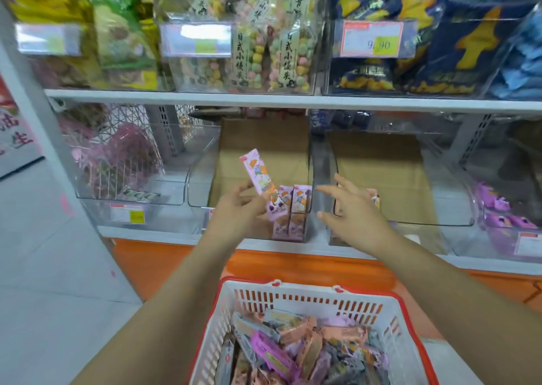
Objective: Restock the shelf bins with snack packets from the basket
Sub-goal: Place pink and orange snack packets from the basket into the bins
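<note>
My left hand (pixel 239 210) pinches a long pink snack packet (pixel 258 171), tilted up to the left, over the middle clear shelf bin (pixel 202 191). Several pink packets (pixel 291 208) stand upright at that bin's front right corner. My right hand (pixel 353 208) hovers with fingers spread at the divider between the middle bin and the bin to its right (pixel 440 220), holding nothing. A pink packet (pixel 374 198) shows just behind its fingers. Below, the white basket with a red rim (pixel 234 308) holds several pink, orange and purple packets (pixel 296 346).
Cardboard (pixel 264 147) lines the two middle bins. The left bin holds pink mesh bags (pixel 123 153); the far right bin holds purple packets (pixel 495 205). The upper shelf (pixel 293 98) carries full bins with price tags (pixel 372 39). An orange base (pixel 176 261) runs under the lower shelf.
</note>
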### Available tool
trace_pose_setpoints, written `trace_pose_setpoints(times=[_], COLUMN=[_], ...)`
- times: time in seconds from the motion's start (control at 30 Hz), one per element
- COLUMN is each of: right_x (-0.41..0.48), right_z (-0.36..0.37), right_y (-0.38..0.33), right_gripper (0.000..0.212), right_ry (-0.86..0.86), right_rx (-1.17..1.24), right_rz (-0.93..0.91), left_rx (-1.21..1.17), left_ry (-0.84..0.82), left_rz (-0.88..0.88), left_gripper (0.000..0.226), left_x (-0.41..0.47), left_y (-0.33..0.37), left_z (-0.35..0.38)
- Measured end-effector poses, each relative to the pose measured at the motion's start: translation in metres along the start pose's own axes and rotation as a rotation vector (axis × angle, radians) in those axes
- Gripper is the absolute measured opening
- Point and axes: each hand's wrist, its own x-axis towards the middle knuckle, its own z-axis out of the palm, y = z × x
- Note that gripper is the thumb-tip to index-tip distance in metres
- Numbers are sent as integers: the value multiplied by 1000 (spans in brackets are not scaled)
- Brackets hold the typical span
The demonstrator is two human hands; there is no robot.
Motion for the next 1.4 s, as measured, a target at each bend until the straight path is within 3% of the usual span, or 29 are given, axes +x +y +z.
trace_pose_setpoints(times=[0.17, 0.27, 0.37, 0.57, 0.8, 1.0, 1.13, 1.23, 1.33, 1.4], right_x=[14, 13, 13, 12, 12, 8, 2, -17, -46, -64], right_z=[19, 27, 31, 32, 34, 35, 34, 38, 51, 65], right_y=[4, 0, 1, 4, 7, 8, 8, 15, 31, 45], right_gripper=[65, 69, 68, 70, 71, 72, 71, 58, 31, 28], right_ry=[-86, -79, -40, -43, -45, -48, -72, -56, 161, 224], right_rx=[-36, -22, -101, -192, -170, -182, -206, -184, -78, -71], right_rz=[12, 11, -21, -42, -59, -70, -69, -121, -275, -319], left_rx=[525, 748, 966, 1057, 1130, 1112, 1035, 1010, 810, 705], left_ry=[46, 89, 5, -178, -258, -39, -54, 2, 123, 143], left_rz=[94, 43, -52, -158, -194, -116, -89, 86, 503, 689], left_gripper=[46, 48, 50, 57, 26, 30, 43, 40, 33, 30], left_x=[54, 76, 86, 93, 100, 97, 86, 68, 28, 0], left_y=[6, 0, -11, -11, -9, -21, -22, -23, -38, -58], left_z=[3, 6, 8, 13, 17, 26, 24, 23, 25, 25])
